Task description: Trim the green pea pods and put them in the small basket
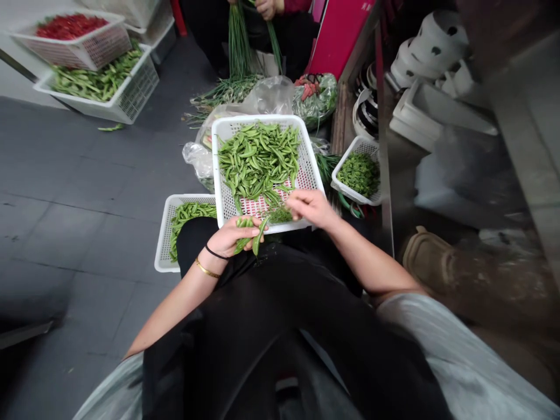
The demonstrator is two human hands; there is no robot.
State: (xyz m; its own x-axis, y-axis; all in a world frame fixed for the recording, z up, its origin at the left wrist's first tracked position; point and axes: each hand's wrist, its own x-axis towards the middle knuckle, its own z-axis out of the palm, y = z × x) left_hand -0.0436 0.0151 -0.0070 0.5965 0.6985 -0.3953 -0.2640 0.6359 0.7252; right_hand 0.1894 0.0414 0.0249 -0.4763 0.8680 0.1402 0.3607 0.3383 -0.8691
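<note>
My left hand [227, 238] is closed around a few green pea pods [259, 235], with one pod sticking out past the fingertips. Fingers curled in a pinch, my right hand [314, 207] hovers at the near right part of a white plastic basket [312, 154]; whatever it may hold is too small to make out. Beside those fingers lies a small heap of thin green trimmings [280, 215]. A large pile of pea pods [258, 157] fills the far part of the basket, which rests at my lap.
At my left knee stands a second basket of pods [192, 213]. To the right is a basket of leafy greens [359, 175]. Stacked baskets with red peppers [72, 26] and green pods [96, 76] stand far left. Opposite, another person's hand [268, 8] holds long green stalks [238, 44].
</note>
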